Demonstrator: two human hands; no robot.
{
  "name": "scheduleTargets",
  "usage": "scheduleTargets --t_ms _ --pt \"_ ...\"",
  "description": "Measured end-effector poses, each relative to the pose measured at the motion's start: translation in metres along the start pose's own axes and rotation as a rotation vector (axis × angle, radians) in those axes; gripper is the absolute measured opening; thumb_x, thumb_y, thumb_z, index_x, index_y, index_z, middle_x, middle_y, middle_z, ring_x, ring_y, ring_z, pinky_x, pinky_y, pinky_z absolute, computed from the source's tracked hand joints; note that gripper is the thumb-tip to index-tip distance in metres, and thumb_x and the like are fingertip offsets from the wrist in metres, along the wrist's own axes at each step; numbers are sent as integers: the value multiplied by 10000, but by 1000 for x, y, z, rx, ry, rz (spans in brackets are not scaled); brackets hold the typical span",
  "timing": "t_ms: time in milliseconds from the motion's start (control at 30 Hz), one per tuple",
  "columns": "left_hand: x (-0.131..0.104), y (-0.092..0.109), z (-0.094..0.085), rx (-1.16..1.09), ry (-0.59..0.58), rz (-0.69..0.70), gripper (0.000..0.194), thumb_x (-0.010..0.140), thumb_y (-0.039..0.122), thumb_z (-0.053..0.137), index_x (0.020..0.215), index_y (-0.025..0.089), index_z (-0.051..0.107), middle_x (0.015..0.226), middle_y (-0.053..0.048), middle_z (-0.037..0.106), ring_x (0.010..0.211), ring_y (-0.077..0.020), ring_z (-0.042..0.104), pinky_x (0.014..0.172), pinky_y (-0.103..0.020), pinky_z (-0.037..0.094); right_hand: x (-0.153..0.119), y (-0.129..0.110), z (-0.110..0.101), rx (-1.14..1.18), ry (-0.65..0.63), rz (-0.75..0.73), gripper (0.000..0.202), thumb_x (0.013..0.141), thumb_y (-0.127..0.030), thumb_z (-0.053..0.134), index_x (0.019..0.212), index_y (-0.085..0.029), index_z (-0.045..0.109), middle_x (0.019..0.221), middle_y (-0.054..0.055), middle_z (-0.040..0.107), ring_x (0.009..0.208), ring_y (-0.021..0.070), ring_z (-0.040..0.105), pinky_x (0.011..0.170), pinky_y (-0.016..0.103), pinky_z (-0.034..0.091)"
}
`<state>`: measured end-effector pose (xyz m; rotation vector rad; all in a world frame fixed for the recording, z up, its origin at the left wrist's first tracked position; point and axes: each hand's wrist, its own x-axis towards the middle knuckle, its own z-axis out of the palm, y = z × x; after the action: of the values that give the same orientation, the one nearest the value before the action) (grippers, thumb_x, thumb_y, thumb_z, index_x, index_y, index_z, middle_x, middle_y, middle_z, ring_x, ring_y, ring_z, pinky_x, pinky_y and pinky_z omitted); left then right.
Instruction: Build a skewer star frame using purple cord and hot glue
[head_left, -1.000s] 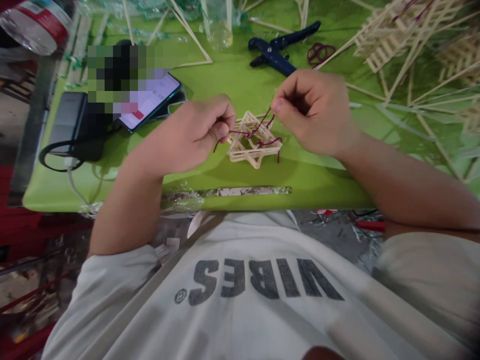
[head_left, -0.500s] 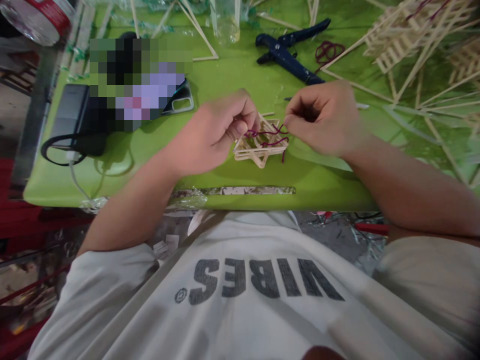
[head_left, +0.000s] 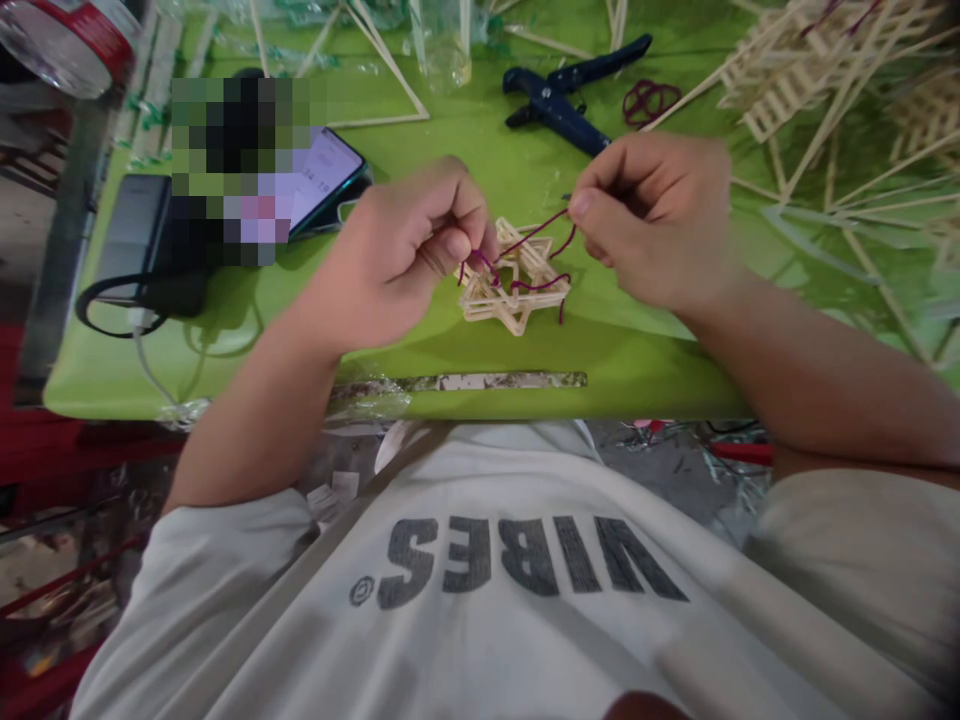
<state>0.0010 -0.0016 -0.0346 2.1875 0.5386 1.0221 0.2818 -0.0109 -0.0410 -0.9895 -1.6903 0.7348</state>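
Observation:
A small star-shaped frame of thin wooden sticks (head_left: 517,312) rests on the green table between my hands. Dark purple string (head_left: 534,232) is attached to it, with loose ends trailing over its right side. My left hand (head_left: 427,250) is at the frame's left edge, thumb and forefinger pinched on the string. To the upper right, my right hand (head_left: 649,220) pinches another length of the same string, which runs up from the frame to its fingertips. My left fingers partly hide the frame's upper left part.
Beyond my hands lies a dark blue cutter (head_left: 559,100), with a coil of purple string (head_left: 651,103) beside it. Stacked stick frames (head_left: 802,80) fill the right back. A phone (head_left: 330,175) and a power bank (head_left: 135,230) lie left. A flat strip (head_left: 510,381) lies along the front edge.
My right hand has risen slightly, drawing the string up in a straighter line. My left hand has shifted a little left, and more of the star frame shows.

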Motion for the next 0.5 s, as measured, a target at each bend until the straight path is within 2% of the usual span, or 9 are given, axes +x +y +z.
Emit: scheduleTargets --t_ms 33,100,167,333,500 --pt "0 -1 -1 14 -6 -32 388 1165 626 588 1023 271 652 995 -50 756 866 -190 770 723 -366 562 1 0 0 14 4 -10 332 921 -458 896 738 -244 719 581 -35 567 517 108 444 482 335 240" --pt "1 -3 -4 49 7 78 346 1127 592 654 991 274 660 869 -27 689 685 -153 654 579 -336 454 3 0 0 37 12 -37 413 926 -594 901 747 -263 731 572 -29 560 494 118 433 474 360 237" --pt "1 -3 -5 146 -16 48 293 1130 524 645 999 264 666 869 -25 710 677 -145 607 603 -327 431 5 2 0 65 30 -71 468 923 -682 893 753 -273 741 560 -30 548 471 119 418 476 372 238" --pt "1 10 -6 224 -114 -70 136 1101 293 601 980 250 644 862 -3 710 726 -152 621 657 -313 439 9 9 2 85 71 -103 466 914 -716 891 759 -298 757 549 -17 538 459 133 406 472 391 233" --pt "1 21 -9 253 -236 -173 91 1081 193 614 1008 225 659 903 2 724 802 -135 646 726 -286 469 14 16 5 88 70 -99 449 916 -714 878 789 -300 758 561 -24 519 466 142 394 452 385 228"
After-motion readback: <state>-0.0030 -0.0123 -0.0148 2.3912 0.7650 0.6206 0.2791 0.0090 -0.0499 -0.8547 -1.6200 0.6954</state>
